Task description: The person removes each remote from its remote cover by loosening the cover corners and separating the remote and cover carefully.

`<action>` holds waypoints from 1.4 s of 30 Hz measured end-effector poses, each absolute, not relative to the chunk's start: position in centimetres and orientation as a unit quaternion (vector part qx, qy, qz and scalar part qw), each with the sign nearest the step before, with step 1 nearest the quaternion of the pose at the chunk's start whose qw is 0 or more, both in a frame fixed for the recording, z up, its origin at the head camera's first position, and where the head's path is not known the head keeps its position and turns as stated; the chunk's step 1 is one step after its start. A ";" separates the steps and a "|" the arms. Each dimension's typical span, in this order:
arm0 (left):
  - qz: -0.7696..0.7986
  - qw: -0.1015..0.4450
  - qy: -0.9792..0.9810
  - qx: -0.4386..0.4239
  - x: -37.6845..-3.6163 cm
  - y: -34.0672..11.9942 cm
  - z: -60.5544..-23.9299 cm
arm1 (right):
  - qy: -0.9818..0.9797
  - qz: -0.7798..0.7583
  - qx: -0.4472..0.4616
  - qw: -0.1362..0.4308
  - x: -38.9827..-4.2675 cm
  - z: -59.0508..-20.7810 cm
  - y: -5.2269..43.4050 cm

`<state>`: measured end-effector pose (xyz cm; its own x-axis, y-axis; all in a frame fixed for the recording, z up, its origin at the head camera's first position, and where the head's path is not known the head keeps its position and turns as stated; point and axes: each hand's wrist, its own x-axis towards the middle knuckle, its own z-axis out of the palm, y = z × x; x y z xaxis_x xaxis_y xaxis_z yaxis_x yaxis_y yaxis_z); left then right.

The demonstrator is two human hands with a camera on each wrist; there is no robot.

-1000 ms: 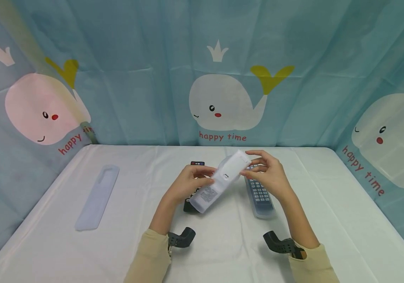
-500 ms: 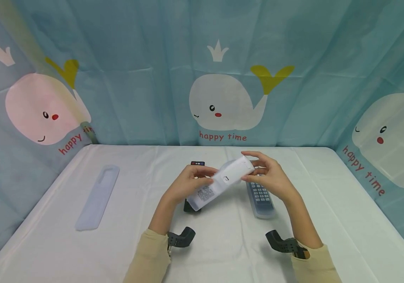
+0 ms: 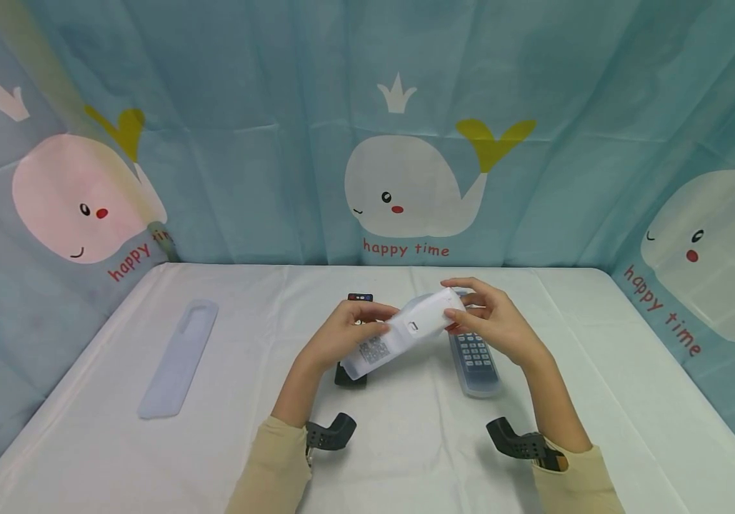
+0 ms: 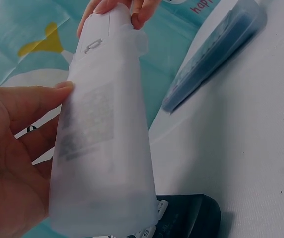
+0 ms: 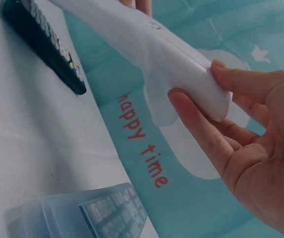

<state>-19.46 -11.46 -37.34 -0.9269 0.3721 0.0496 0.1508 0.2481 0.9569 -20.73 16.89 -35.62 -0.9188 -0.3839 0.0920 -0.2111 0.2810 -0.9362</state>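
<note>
Holding a white remote (image 3: 399, 333) in a translucent sleeve above the surface (image 3: 226, 428).
Left hand (image 3: 340, 335) gripping its lower half, right hand (image 3: 489, 321) pinching its top end.

left hand (image 3: 341, 335) raised, right hand (image 3: 492, 325) raised, fingers curled

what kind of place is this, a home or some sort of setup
Most likely a staged recording booth, not a home: a white-clothed table walled on three sides by a teal whale-print "happy time" curtain, holding only remote controls and covers, such as the pale translucent silicone sleeve.
</note>
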 end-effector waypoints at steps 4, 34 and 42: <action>0.585 0.081 0.790 0.165 -19.4 -11.3 -37.3 | 0.792 -0.577 -0.188 0.072 -20.7 -35.5 16.9; 0.548 0.023 0.824 0.139 -19.0 -12.3 -37.0 | 0.777 -0.605 -0.172 0.034 -20.7 -35.2 17.7; 0.569 0.030 0.813 0.121 -18.6 -13.5 -37.6 | 0.774 -0.611 -0.166 0.027 -20.6 -35.1 17.8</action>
<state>-18.59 -13.55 -37.56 -0.9691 0.2307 0.0877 0.1612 0.3227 0.9327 -20.62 17.79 -35.14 -0.9435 -0.2892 0.1616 -0.2242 0.1981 -0.9542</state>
